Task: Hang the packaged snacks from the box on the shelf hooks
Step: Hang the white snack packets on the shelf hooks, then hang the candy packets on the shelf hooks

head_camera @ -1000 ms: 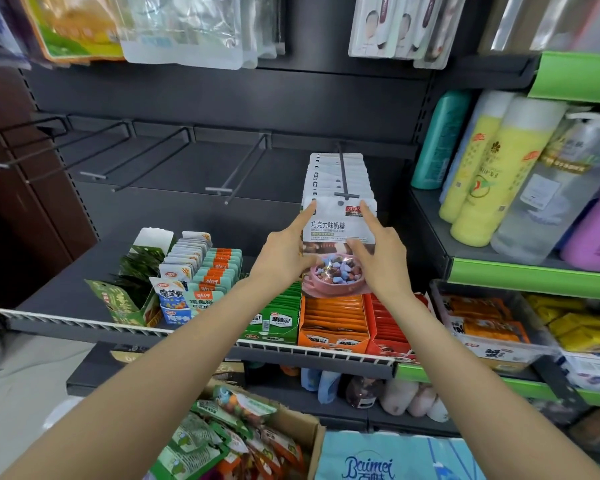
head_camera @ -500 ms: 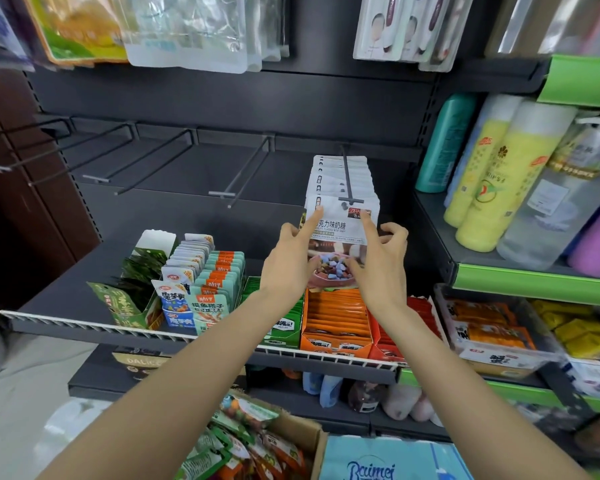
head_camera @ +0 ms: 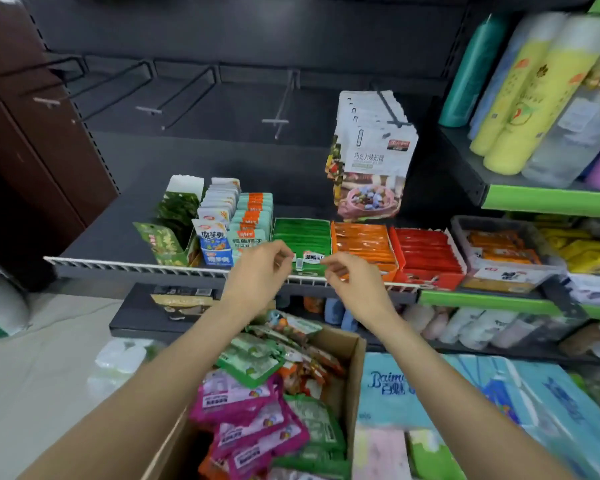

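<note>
A row of white snack packets (head_camera: 371, 157) with a bowl picture hangs on the rightmost hook (head_camera: 390, 109). Below, an open cardboard box (head_camera: 355, 368) holds several pink, green and orange snack packets (head_camera: 253, 410). My left hand (head_camera: 258, 271) and my right hand (head_camera: 355, 282) hover side by side in front of the shelf rail, above the box. Their fingers are loosely curled and nothing is in them. Three bare hooks (head_camera: 276, 121) stick out to the left of the loaded one.
The black shelf (head_camera: 125, 244) carries display boxes of green (head_camera: 300, 237), orange and red bars plus small cartons. Bottles (head_camera: 520, 91) stand on a green-edged shelf at the right. A blue tissue pack (head_camera: 465, 403) lies right of the box. A brown door is at the left.
Both hands let go of the front white packet on the hook and dropped down toward the box. The view tilted downward, so the box shows more.
</note>
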`<state>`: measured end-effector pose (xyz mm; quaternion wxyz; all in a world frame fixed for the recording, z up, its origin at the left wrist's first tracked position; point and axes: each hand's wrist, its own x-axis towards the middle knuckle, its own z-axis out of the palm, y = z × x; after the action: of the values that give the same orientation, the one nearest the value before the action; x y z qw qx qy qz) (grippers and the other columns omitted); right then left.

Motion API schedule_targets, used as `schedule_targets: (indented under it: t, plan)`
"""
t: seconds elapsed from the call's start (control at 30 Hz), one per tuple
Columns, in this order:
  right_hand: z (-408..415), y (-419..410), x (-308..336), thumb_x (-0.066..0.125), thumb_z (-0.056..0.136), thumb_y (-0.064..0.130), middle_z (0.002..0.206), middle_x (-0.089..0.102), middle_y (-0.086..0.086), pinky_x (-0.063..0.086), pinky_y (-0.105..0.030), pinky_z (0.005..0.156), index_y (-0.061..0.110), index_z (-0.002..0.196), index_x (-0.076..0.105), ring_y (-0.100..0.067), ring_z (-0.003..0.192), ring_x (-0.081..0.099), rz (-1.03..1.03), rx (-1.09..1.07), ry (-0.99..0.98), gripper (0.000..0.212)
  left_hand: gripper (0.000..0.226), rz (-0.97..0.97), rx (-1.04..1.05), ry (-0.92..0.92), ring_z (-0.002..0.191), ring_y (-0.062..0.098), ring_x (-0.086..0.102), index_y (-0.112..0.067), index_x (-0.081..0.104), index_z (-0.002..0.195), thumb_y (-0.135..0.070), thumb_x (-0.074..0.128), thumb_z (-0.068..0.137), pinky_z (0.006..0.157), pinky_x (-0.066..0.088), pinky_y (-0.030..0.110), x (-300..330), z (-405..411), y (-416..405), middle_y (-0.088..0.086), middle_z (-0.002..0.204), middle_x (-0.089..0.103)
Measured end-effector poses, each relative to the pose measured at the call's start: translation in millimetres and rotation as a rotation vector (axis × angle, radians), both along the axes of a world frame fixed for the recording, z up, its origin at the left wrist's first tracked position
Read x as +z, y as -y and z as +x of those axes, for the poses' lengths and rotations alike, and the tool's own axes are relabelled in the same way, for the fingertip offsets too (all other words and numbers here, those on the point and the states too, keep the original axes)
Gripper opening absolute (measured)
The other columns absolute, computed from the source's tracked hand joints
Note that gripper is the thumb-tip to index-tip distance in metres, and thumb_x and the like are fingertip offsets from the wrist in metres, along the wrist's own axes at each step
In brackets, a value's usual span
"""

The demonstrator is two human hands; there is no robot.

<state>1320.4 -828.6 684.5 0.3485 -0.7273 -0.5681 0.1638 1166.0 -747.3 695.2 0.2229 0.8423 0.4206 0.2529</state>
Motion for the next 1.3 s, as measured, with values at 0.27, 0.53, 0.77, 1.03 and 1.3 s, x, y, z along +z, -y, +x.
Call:
schedule_targets:
  t: [0.27,0.53,0.77,1.03,1.3]
  plan:
    - [-74.1,14.0,-90.6,0.051,0.096,0.02,0.154,0.023,-0.003,0.031,-0.033,0.107,0.02,0.146,0.029,-0.023,0.14,0.025,-0.431,0.012,0.028,0.055,0.038,-0.301,-0.188,-0.383,0.119,0.026,0.053,-0.017,0.053,0.131,-0.025,0.053,0.094,0.092,0.042,0.029,-80.1,-88.1,2.2,0.009,0.133,0.054]
    - [-73.3,-5.5,-108.8,0.054,0.094,0.024,0.14,0.037,-0.012,0.037,-0.04,0.101,0.015,0.142,0.034,-0.032,0.131,0.032,-0.432,-0.135,0.229,0.053,0.062,-0.442,-0.343,-0.473,0.13,0.023,0.043,-0.026,0.047,0.136,-0.055,0.061,0.082,0.103,0.039,0.035,-96.1,-109.3,-4.9,0.003,0.144,0.044]
    - [-82.3,-24.3,-114.6,0.06,0.09,0.023,0.104,0.057,-0.01,0.04,-0.035,0.068,0.013,0.103,0.053,-0.032,0.099,0.057,-0.42,-0.127,0.445,0.018,0.053,-0.359,-0.333,-0.399,0.121,0.024,0.051,-0.019,0.054,0.131,-0.041,0.065,0.084,0.1,0.042,0.036,-108.7,-109.6,-9.7,0.006,0.134,0.055]
    - [-61.0,-18.6,-99.0,0.053,0.094,0.021,0.099,0.061,-0.011,0.036,-0.031,0.062,0.01,0.099,0.061,-0.032,0.092,0.058,-0.308,-0.123,0.355,0.014,0.05,-0.499,-0.275,-0.219,0.114,0.013,0.052,-0.024,0.061,0.119,-0.05,0.068,0.078,0.087,0.041,0.025,-105.9,-114.1,-7.6,-0.001,0.129,0.057]
    - [-44.9,-12.1,-65.5,0.05,0.095,0.015,0.062,0.042,0.004,0.023,-0.035,0.054,0.017,0.085,0.038,-0.022,0.06,0.042,-0.055,-0.131,0.18,0.016,0.039,-0.303,-0.127,-0.193,0.113,0.028,0.056,-0.012,0.05,0.132,-0.008,0.051,0.093,0.093,0.043,0.032,-102.4,-80.9,-20.2,0.013,0.129,0.055]
